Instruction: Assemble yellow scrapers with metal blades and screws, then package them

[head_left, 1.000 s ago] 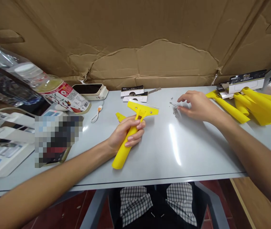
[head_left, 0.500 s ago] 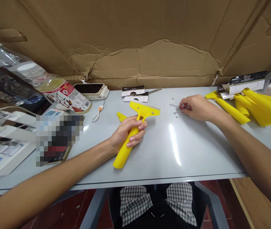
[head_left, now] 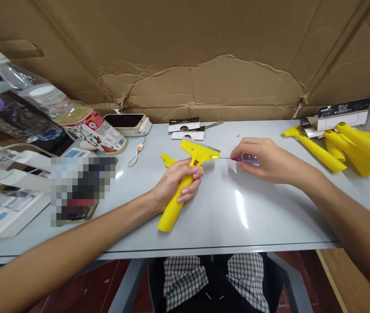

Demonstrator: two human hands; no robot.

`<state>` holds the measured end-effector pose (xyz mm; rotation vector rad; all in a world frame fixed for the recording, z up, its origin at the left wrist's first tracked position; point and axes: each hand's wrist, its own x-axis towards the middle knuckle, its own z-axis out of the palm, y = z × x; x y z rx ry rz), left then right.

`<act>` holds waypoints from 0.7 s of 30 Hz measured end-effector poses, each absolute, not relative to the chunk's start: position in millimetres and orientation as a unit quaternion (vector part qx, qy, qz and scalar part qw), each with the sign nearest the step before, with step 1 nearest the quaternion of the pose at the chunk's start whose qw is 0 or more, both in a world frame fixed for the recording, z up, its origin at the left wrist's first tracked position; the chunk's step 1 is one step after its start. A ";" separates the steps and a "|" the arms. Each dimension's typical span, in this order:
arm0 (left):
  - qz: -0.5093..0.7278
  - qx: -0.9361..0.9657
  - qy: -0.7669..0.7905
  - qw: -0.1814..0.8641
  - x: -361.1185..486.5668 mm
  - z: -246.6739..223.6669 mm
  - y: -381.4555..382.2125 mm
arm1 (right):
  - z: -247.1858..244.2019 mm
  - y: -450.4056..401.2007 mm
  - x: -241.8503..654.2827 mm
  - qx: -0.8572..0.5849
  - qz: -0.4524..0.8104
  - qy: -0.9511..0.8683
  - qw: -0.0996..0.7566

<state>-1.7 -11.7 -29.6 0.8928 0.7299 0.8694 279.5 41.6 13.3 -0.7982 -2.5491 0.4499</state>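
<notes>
My left hand (head_left: 178,182) is wrapped round the handle of a yellow scraper (head_left: 172,213), its wide head tilted up with a thin metal blade along the top edge. Two screws show in the head. My right hand (head_left: 253,158) grips a screwdriver (head_left: 236,159) with a red and clear handle; its thin shaft reaches left to the right-hand screw on the scraper head. Behind my left hand lies a small yellow piece (head_left: 168,160), partly hidden. Loose screws (head_left: 238,135) lie on the table past my right hand, mostly covered by it.
Yellow handles (head_left: 354,148) and a black-and-white card (head_left: 344,115) are piled at the right. Two more cards (head_left: 188,134) lie at the back, by a thin metal strip. At the left are a bottle (head_left: 96,130), a phone (head_left: 128,121) and a short cable (head_left: 135,155).
My right hand has moved left with the screwdriver, from the loose screws to the scraper head. My left hand keeps its grip on the scraper.
</notes>
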 end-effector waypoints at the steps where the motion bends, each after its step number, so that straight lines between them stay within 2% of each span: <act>1: 0.395 0.410 0.336 0.750 -1.7 -29.1 -11.8 | 12.4 42.3 279.8 -0.290 0.160 -0.919 0.214; 15: 0.367 0.432 0.360 0.741 -1.6 -27.2 -14.1 | 10.7 44.1 279.9 -0.286 0.147 -0.921 0.220; 21: 0.356 0.474 0.426 0.683 4.5 -23.4 -20.4 | 9.0 41.4 280.3 -0.297 0.117 -0.920 0.228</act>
